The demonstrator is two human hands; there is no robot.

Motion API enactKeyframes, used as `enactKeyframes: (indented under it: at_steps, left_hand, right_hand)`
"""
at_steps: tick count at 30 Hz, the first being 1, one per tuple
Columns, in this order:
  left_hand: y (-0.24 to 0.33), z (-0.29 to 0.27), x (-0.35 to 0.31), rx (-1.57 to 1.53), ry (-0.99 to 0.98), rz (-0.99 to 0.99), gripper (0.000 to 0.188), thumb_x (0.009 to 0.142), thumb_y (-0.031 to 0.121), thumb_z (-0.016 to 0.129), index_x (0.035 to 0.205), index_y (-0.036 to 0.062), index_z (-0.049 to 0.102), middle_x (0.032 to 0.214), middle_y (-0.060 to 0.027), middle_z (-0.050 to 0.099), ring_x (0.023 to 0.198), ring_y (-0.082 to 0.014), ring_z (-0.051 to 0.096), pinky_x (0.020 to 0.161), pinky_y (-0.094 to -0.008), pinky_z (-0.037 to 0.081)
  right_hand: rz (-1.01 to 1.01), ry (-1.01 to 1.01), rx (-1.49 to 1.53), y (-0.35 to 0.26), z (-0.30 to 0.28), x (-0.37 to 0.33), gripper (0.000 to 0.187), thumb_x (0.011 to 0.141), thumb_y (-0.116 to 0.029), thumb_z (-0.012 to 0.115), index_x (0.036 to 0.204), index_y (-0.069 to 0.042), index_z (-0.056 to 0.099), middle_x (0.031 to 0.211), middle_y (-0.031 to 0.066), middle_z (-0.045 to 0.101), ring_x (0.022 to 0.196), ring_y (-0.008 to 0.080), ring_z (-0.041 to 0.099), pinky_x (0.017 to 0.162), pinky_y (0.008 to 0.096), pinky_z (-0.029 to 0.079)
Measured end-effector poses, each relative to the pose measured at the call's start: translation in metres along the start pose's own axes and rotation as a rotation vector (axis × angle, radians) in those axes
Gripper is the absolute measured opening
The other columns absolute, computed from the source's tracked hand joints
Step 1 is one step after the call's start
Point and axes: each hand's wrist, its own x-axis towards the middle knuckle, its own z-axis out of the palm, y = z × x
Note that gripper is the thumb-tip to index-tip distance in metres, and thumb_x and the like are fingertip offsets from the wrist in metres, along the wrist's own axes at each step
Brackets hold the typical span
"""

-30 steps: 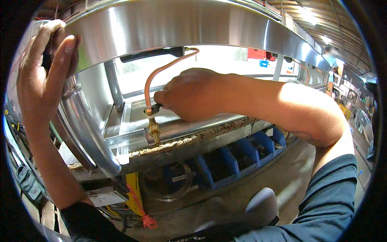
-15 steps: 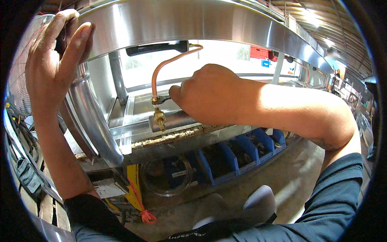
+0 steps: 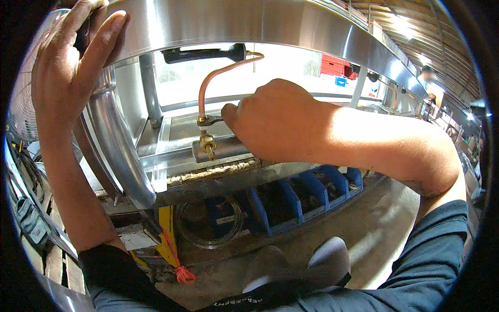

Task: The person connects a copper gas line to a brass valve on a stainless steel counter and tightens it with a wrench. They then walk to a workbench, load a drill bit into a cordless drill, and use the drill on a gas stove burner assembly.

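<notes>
My right hand point(image 3: 275, 119) is closed round a wrench point(image 3: 213, 120), its dark jaw fitted at the brass nut point(image 3: 201, 121) on the lower end of a bent copper tube point(image 3: 208, 86). Just below that nut, a brass fitting point(image 3: 208, 143) with a narrow tip points downward, beside the end of a metal pipe point(image 3: 223, 147). Up at the left, my left hand point(image 3: 73, 67) grips the end of a long stainless steel panel point(image 3: 218, 26), thumb on its front face. The fingertips behind the panel are partly hidden. The copper tube's upper end meets a black cylindrical part point(image 3: 205, 53) under the panel.
A curved steel pipe point(image 3: 117, 145) stands near my left forearm. Blue bins point(image 3: 283, 205), a coil of clear tubing point(image 3: 182, 223) and a yellow bracket with red cord point(image 3: 169, 249) sit lower down. A fan point(image 3: 25, 99) is at far left; a person point(image 3: 429, 78) stands far right.
The view has shifted slightly. The wrench stays at the brass nut and my right hand has barely changed its place. My left hand keeps its hold on the panel.
</notes>
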Motion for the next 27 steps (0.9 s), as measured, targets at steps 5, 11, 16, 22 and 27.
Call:
enactKeyframes:
  at_steps: [5,11,16,22,27]
  left_hand:
    - [-0.005,0.005,-0.001,0.006,0.064,0.053,0.040,0.098,0.038,0.064,0.124,0.0070,0.065,0.124,-0.0148,0.067,0.118,-0.0305,0.064,0.103,-0.0378,0.046]
    - [-0.016,0.010,-0.001,0.051,0.015,0.067,0.043,0.098,0.041,0.064,0.129,0.0109,0.065,0.127,-0.0136,0.067,0.119,-0.0284,0.064,0.103,-0.0364,0.046]
    - [-0.019,0.019,-0.003,-0.118,0.039,0.014,0.045,0.098,0.043,0.065,0.128,0.0103,0.065,0.127,-0.0133,0.067,0.117,-0.0268,0.066,0.102,-0.0367,0.047]
    - [-0.018,0.015,0.000,-0.010,0.015,0.017,0.044,0.097,0.040,0.066,0.128,0.0080,0.064,0.127,-0.0147,0.067,0.120,-0.0267,0.063,0.104,-0.0360,0.045]
    - [-0.007,0.011,-0.001,-0.011,0.067,0.040,0.047,0.096,0.047,0.063,0.125,0.0104,0.066,0.122,-0.0150,0.069,0.118,-0.0313,0.064,0.104,-0.0412,0.047]
  right_hand:
    - [0.064,-0.129,-0.013,-0.005,-0.008,-0.001,0.026,0.084,-0.011,0.058,0.104,0.004,0.066,0.077,0.0214,0.071,0.072,0.0352,0.073,0.065,0.0469,0.057]
    - [0.133,-0.220,-0.032,-0.014,-0.019,0.001,0.020,0.082,-0.008,0.058,0.096,0.003,0.069,0.082,0.0240,0.073,0.079,0.0366,0.074,0.073,0.0457,0.058]
    - [0.143,-0.237,-0.051,-0.021,-0.025,0.001,0.020,0.083,-0.008,0.058,0.096,0.003,0.069,0.084,0.0230,0.073,0.080,0.0364,0.074,0.074,0.0456,0.058]
    - [0.151,-0.227,-0.031,-0.009,-0.017,0.001,0.020,0.083,-0.011,0.060,0.097,0.000,0.069,0.083,0.0182,0.073,0.080,0.0331,0.074,0.072,0.0446,0.057]
    - [0.012,0.180,-0.238,0.004,0.008,-0.021,0.018,0.082,-0.020,0.063,0.096,-0.008,0.065,0.075,0.0033,0.063,0.069,0.0201,0.066,0.064,0.0351,0.045]
